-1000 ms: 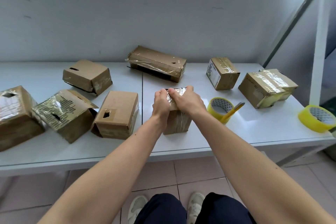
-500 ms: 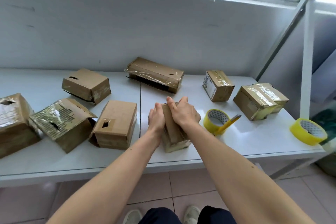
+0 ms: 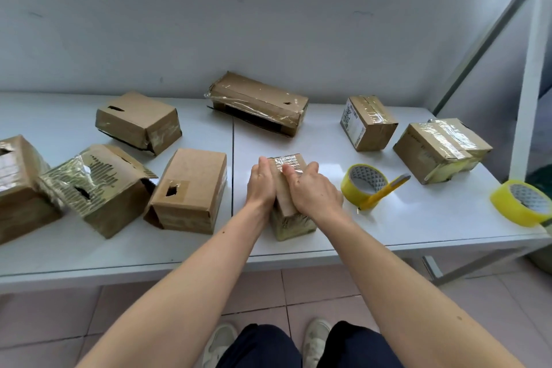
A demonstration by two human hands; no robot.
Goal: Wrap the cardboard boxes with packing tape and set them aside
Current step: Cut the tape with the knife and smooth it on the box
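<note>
Currently: small taped box (image 3: pixel 294 219), long axis running away from the person, flanked by left hand (image 3: pixel 260 185) and right hand (image 3: pixel 313 191), both flat-fingered, pressing tape, with the tape roll (image 3: pixel 365 185) lying just right of the box, nearer the right hand.

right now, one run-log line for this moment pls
phase: pressing tape flat | left hand: on small box left side | right hand: flat on its top | tape roll: on table, right of box

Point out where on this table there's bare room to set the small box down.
Bare tabletop lies between the long box at the back and the small box under both hands. Another strip runs along the front edge below the near tape roll. The left half is crowded with four close boxes.
</note>
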